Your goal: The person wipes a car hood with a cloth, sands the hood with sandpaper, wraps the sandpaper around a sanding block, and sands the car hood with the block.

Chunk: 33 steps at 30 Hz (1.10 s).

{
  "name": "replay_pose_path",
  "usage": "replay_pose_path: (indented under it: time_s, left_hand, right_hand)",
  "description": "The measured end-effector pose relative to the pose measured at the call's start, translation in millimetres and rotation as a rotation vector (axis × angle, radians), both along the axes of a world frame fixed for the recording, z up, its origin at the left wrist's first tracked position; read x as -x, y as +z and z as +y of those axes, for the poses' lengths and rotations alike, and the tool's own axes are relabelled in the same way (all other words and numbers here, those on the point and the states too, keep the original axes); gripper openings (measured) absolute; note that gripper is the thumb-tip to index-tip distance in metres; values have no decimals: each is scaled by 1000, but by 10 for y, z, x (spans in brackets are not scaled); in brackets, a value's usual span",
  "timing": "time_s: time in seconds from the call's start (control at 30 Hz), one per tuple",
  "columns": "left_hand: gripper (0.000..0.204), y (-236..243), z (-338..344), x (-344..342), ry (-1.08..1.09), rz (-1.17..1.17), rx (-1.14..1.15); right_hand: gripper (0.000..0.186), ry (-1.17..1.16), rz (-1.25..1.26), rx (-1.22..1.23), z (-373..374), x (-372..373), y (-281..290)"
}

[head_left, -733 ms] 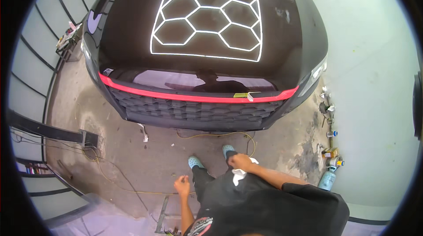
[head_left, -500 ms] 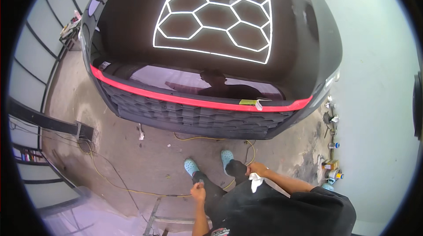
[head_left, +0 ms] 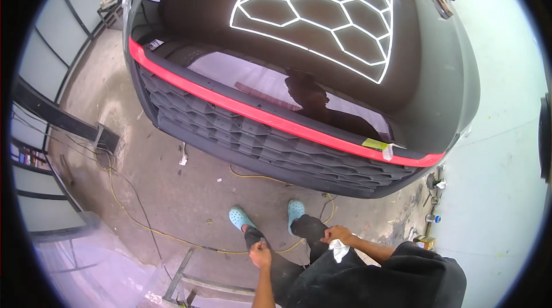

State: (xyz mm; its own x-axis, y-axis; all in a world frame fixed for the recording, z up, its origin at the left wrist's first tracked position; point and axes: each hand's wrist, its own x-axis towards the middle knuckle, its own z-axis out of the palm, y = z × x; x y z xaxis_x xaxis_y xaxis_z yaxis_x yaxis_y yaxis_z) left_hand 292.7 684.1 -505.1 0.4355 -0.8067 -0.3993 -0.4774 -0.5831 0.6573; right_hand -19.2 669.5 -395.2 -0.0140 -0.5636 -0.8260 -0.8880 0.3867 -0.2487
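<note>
My left hand (head_left: 261, 255) is closed in front of my legs, with a small greyish tip showing at its fingers. What that piece is I cannot make out. My right hand (head_left: 338, 234) is closed near my right thigh, and a crumpled white cloth (head_left: 339, 251) hangs from it. Both hands are well apart from the car (head_left: 276, 49). A red strip (head_left: 276, 121) runs along the top edge of its dark honeycomb grille (head_left: 253, 138). A yellow-green flat piece (head_left: 375, 144) with a white tab (head_left: 388, 152) lies at the strip's right part.
A yellow cable (head_left: 167, 243) crosses the concrete floor near my clogs (head_left: 239, 216). A metal frame (head_left: 215, 284) stands close by at lower left. A brown block (head_left: 441, 3) rests on the car's far right side. Cans (head_left: 433, 219) line the right wall.
The view has turned, so the car now appears tilted and farther right. My left foot sits slightly farther left. Both hands stay closed in much the same pose, the right with the cloth.
</note>
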Motion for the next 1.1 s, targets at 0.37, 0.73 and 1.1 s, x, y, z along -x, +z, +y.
replay_pose_path:
  time_s: [0.37, 0.73, 1.1]
  left_hand:
    - [16, -6, -36, -106, -23, -34, -25]
    - [14, -40, -73, -260, -41, -27, -36]
    - [16, -49, -4, -153, -58, -95, -58]
  right_hand:
    - [35, 69, 43, -49, -174, -356, 1]
    - [35, 70, 64, -20, -173, -553, -120]
    - [41, 39, 91, -33, -116, -457, -88]
